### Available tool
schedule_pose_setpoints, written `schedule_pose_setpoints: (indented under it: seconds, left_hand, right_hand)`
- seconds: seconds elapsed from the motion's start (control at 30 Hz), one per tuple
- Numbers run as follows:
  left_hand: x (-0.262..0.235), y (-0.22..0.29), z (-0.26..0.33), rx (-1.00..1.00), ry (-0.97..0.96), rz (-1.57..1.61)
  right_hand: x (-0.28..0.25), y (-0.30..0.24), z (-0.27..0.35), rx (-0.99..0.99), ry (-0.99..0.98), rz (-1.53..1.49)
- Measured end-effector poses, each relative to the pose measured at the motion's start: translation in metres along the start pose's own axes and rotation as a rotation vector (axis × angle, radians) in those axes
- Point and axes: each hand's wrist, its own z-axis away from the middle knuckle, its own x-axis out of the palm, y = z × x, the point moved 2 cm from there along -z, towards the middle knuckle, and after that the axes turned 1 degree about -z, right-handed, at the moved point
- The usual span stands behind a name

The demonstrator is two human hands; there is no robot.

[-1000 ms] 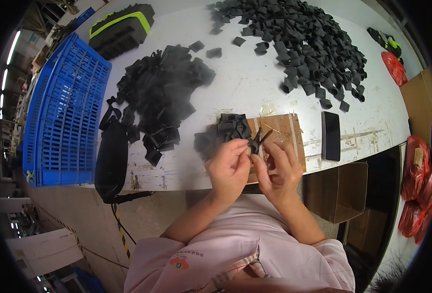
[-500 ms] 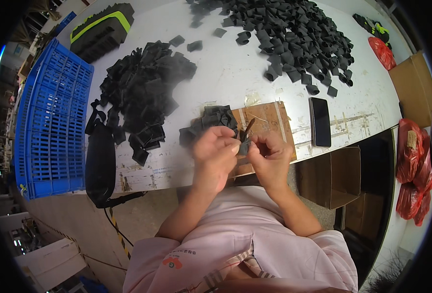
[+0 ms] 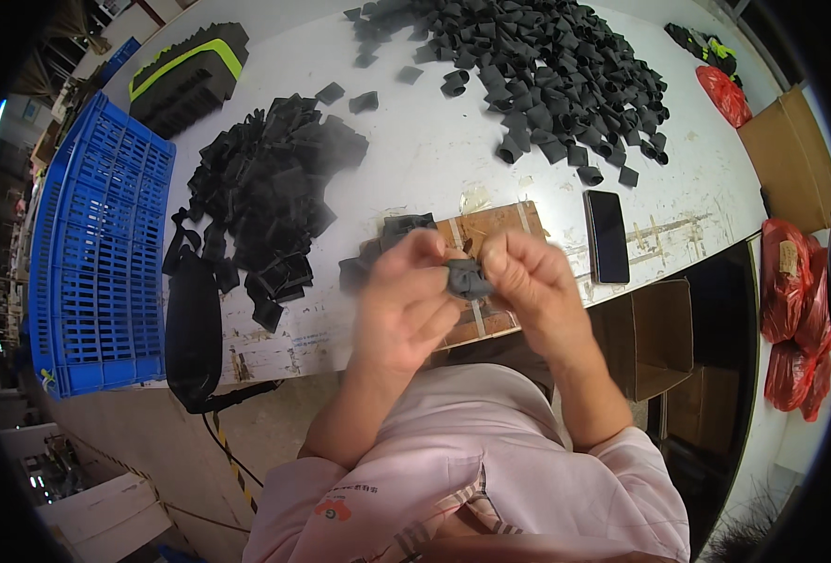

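In the head view, a worker's right hand [image 3: 533,272] pinches a small dark fabric piece [image 3: 469,281] between thumb and fingers above a wooden board [image 3: 504,222], the left hand [image 3: 404,300] curled at the piece's left edge (too blurred to tell whether those fingers grip). A dark heap [image 3: 270,178] lies leftward on the white table [image 3: 425,141], a phone [image 3: 608,236] rightward.

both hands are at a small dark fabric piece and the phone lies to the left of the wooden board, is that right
Not quite: the phone lies to the right of the wooden board, as the head view shows. Both hands, left and right, are at a small dark fabric piece.
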Motion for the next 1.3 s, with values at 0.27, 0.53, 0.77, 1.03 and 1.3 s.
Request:
schedule_pose_setpoints:
  seconds: [0.27, 0.53, 0.77, 1.03, 1.3]
  left_hand:
    - [-0.029, -0.015, -0.011, -0.264, -0.162, 0.316]
    - [-0.014, -0.010, -0.011, -0.026, -0.054, -0.091]
    - [0.016, 0.013, -0.013, 0.785, -0.240, -1.184]
    - [0.005, 0.000, -0.005, 0.651, 0.039, -0.490]
    - [-0.005, -0.010, 0.002, 0.557, 0.076, -0.458]
  right_hand:
    - [-0.017, 0.023, -0.027, 0.143, -0.221, -0.044]
    - [-0.019, 0.022, -0.033, 0.049, -0.173, 0.091]
    - [-0.014, 0.001, -0.009, -0.645, 0.054, 0.691]
    - [0.006, -0.010, -0.007, -0.887, 0.155, 0.993]
    - [-0.004, 0.007, -0.013, -0.867, 0.113, 0.871]
